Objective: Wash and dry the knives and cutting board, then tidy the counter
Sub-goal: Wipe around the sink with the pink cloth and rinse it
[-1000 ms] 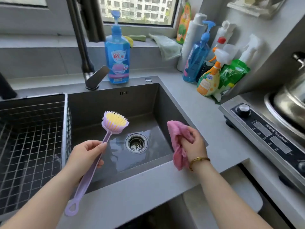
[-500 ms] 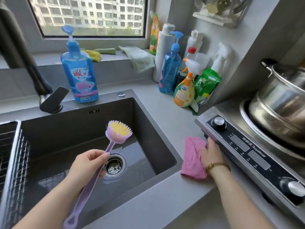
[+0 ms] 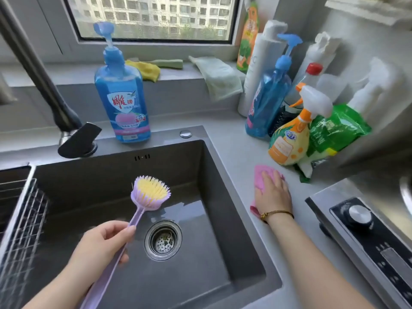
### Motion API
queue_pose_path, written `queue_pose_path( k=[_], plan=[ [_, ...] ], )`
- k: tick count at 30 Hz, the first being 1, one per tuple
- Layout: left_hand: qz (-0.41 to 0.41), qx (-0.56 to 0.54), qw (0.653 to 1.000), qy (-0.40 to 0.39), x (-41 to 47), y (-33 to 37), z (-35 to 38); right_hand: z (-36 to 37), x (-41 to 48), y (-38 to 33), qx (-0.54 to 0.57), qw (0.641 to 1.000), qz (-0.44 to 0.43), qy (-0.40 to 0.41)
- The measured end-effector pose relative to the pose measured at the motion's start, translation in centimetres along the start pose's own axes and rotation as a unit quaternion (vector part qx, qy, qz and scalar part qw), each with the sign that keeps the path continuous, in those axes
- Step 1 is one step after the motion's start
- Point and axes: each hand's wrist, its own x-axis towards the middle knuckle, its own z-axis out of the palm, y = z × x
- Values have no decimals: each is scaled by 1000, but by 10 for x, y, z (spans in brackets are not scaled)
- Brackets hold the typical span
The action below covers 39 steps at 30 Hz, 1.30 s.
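My left hand [image 3: 104, 246] grips the lilac handle of a dish brush [image 3: 150, 194], whose yellow bristles point up over the dark sink [image 3: 225, 179]. With straight fingers my right hand [image 3: 273, 192] presses a pink cloth [image 3: 259, 171] flat onto the grey counter [image 3: 231, 143] to the right of the sink. The cloth lies mostly under that hand. No knife or cutting board is in view.
A blue soap pump bottle [image 3: 122, 103] stands behind the sink beside the tap [image 3: 75, 141]. Several spray bottles and a green pouch [image 3: 334, 130] crowd the back right corner. A cooktop [image 3: 367, 230] sits at the right, a wire rack [image 3: 20, 219] at the left.
My right hand carried the pink cloth from the sink's edge onto the counter, then slid it farther back towards the spray bottles. My left hand has kept the brush over the sink.
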Motion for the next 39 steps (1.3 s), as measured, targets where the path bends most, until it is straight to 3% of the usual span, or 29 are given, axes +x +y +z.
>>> queue_pose_path(
  k=[9, 13, 17, 19, 23, 25, 29, 31, 36, 39],
  plan=[
    [-29, 17, 998, 48, 33, 12, -14, 13, 139, -105, -9, 994, -101, -26],
    [-43, -2, 998, 50, 43, 16, -9, 17, 136, -121, 7, 974, -219, -52],
    [-56, -29, 997, 40, 46, 15, -3, 20, 93, -89, 32, 949, -305, -79],
    [-56, -40, 997, 34, 44, 14, -3, 17, 78, -60, 58, 959, -272, -60],
    [-47, -48, 997, 24, 33, 8, -12, 7, 64, -20, 82, 991, -99, 29],
    [-48, -48, 997, 22, 27, 4, -15, 10, 52, -26, 70, 993, -90, 25],
    [-44, -41, 998, -5, 15, 1, -18, 17, 3, -38, 75, 977, -193, -46],
    [-31, -31, 999, -17, 10, -1, -22, 15, -19, -22, 82, 974, -205, -49],
    [-14, -25, 999, -25, -6, -15, -41, 6, -63, 38, 76, 995, -38, 47],
    [-18, -46, 998, -33, -19, -26, -54, 16, -102, 29, 88, 992, 15, 93]
  ],
)
